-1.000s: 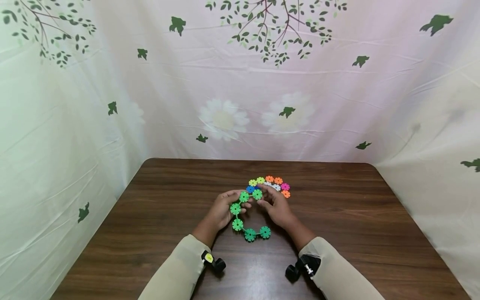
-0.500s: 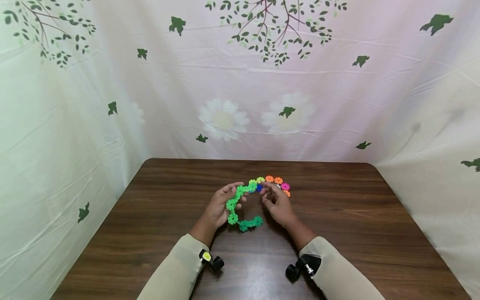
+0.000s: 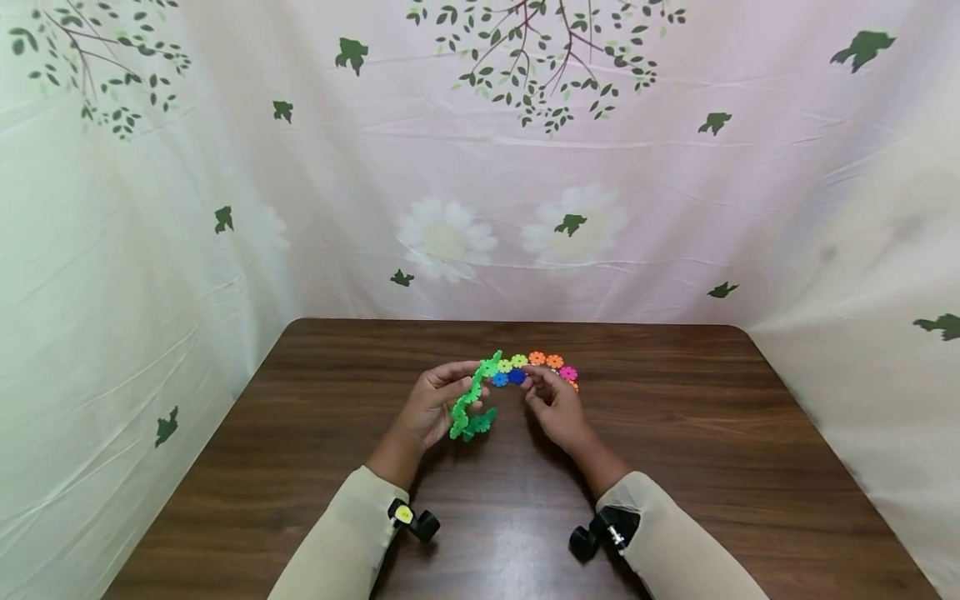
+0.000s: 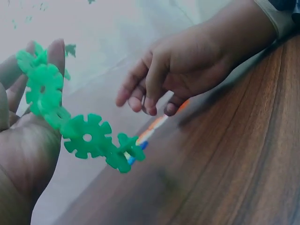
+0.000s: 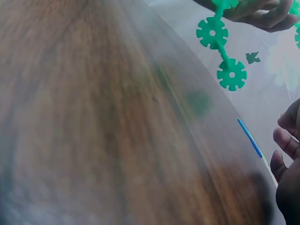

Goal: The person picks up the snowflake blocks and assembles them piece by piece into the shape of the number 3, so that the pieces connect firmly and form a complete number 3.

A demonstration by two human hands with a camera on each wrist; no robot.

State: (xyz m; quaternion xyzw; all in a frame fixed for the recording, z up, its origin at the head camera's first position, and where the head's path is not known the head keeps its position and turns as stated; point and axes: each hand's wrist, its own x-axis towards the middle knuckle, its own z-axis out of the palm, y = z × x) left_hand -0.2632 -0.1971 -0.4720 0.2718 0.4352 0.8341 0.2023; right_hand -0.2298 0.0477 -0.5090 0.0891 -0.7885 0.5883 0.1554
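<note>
A curved chain of green flower-shaped interlocking discs (image 3: 474,390) hangs from my left hand (image 3: 431,406). In the left wrist view the discs (image 4: 87,137) slot edge to edge, some face-on and some turned sideways, and the upper end of the chain lies between the thumb and fingers of the left hand (image 4: 28,154). My right hand (image 3: 557,412) hovers at the right, apart from the chain, its fingers loosely bent. No piece shows between the fingers of the right hand (image 4: 187,70) in the left wrist view. Blue discs (image 3: 517,377) lie by its fingertips.
Loose flower discs lie in rows beyond the hands on the brown wooden table (image 3: 360,367): yellow ones (image 3: 520,361), orange ones (image 3: 554,361) and a pink one (image 3: 568,373). White ones are mostly hidden by the right hand. A printed curtain (image 3: 480,167) hangs behind the table.
The green chain has turned and shifted left and away from the right hand, now seen more edge-on. My right hand no longer touches its end and stays nearly in place.
</note>
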